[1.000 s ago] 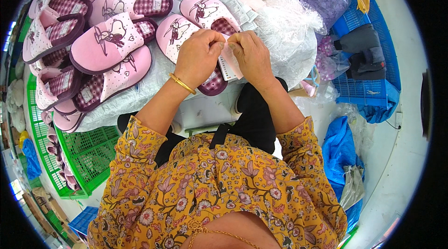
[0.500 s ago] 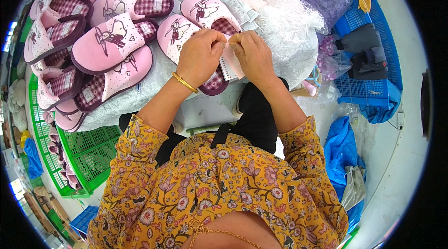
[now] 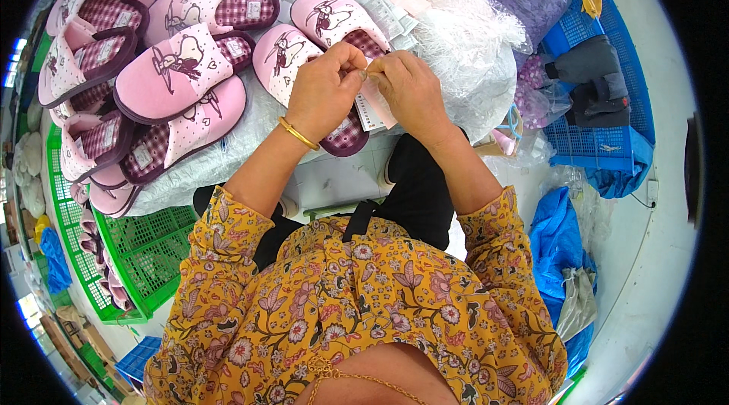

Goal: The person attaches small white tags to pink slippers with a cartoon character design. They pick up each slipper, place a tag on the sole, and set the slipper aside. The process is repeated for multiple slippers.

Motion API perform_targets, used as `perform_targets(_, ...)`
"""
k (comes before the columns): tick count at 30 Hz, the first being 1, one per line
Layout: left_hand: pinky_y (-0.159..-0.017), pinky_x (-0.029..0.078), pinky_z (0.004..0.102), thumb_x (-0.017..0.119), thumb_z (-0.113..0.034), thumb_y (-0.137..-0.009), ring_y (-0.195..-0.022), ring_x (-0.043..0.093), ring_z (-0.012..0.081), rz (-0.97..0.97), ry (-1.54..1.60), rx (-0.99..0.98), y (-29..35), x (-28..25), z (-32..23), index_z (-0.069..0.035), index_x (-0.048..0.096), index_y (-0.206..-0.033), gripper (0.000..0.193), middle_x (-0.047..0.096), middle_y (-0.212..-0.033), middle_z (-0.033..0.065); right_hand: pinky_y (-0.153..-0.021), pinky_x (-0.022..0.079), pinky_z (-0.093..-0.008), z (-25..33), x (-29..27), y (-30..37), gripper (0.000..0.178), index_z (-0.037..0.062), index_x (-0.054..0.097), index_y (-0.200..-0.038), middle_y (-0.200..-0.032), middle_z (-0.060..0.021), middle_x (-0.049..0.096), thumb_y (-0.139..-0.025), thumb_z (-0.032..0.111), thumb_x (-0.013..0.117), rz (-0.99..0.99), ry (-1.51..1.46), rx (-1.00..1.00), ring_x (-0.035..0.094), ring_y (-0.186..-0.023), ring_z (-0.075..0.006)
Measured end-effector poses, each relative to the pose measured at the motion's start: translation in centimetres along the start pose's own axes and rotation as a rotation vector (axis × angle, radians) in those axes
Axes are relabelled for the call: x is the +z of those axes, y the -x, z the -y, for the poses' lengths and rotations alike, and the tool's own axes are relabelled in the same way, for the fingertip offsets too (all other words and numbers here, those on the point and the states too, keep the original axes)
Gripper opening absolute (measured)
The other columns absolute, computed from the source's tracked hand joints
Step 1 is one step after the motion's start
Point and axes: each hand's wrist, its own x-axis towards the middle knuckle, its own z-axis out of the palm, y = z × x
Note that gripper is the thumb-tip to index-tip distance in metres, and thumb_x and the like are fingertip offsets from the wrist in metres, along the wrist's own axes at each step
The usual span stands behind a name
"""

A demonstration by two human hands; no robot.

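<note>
While the slipper pair (image 3: 334,14) stays at 11 o'clock, partly covered | right hand (image 3: 410,94) has curled its fingers slightly further, pinch closed | left hand (image 3: 323,94) meets it from 9 o'clock, hold indeterminable | pink-and-white tag (image 3: 376,107) toward 5 o'clock, upper end in right pinch; step judged unfinished
</note>
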Motion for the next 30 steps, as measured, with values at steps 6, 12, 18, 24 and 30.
perform_targets(6, -0.056, 0.044, 0.0202, 0.062, -0.001, -0.089, -0.064, 0.054, 0.0043, 0.079, 0.156, -0.005, -0.4, -0.2, 1.6, -0.001, 0.060, -0.097, 0.008, 0.062, -0.082, -0.0002, -0.071, 0.049, -0.0425, 0.0, 0.1, -0.2, 0.011, 0.0103, 0.060, -0.091, -0.086, -0.0079, 0.060, -0.084, 0.013, 0.068, 0.083, -0.089, 0.091, 0.061, -0.081, -0.0316)
perform_targets(12, -0.052, 0.044, 0.0208, 0.060, -0.001, -0.090, -0.057, 0.054, 0.0051, 0.162, 0.266, -0.110, -0.7, -1.0, 1.2, 0.000, 0.060, -0.099, 0.009, 0.062, -0.082, 0.0005, -0.070, 0.051, -0.0398, 0.4, -0.2, -0.5, 0.013, 0.0081, 0.064, -0.092, -0.088, -0.0085, 0.063, -0.084, 0.016, 0.071, 0.133, -0.240, 0.259, 0.063, -0.081, -0.0315)
perform_targets(18, -0.052, 0.046, 0.0209, 0.061, -0.002, -0.091, -0.056, 0.057, 0.0079, -0.010, 0.112, -0.020, 1.3, -1.3, -0.6, 0.000, 0.064, -0.102, 0.012, 0.064, -0.089, 0.0053, -0.066, 0.051, -0.0347, 0.3, -0.9, -0.1, 0.016, 0.0059, 0.067, -0.090, -0.084, -0.0093, 0.065, -0.083, 0.017, 0.075, 0.004, -0.250, 0.415, 0.064, -0.073, -0.0264)
perform_targets(24, -0.052, 0.045, 0.0206, 0.062, -0.002, -0.091, -0.060, 0.058, 0.0063, -0.103, -0.013, 0.152, 6.0, -2.8, 2.4, 0.000, 0.064, -0.101, 0.011, 0.060, -0.109, 0.0082, -0.068, 0.050, -0.0300, 1.1, -3.8, 2.1, 0.014, 0.0018, 0.065, -0.097, -0.087, -0.0089, 0.065, -0.088, 0.012, 0.070, -0.151, -0.316, 0.508, 0.061, -0.074, -0.0172)
perform_targets(30, -0.051, 0.046, 0.0217, 0.063, -0.006, -0.092, -0.058, 0.057, 0.0068, -0.045, 0.240, -0.170, 7.4, -2.5, 1.5, 0.000, 0.065, -0.102, 0.012, 0.064, -0.085, 0.0032, -0.068, 0.050, -0.0279, 2.6, -3.5, 4.5, 0.015, 0.0010, 0.065, -0.101, -0.090, -0.0082, 0.066, -0.090, 0.010, 0.068, -0.102, -0.336, 0.550, 0.062, -0.075, -0.0161)
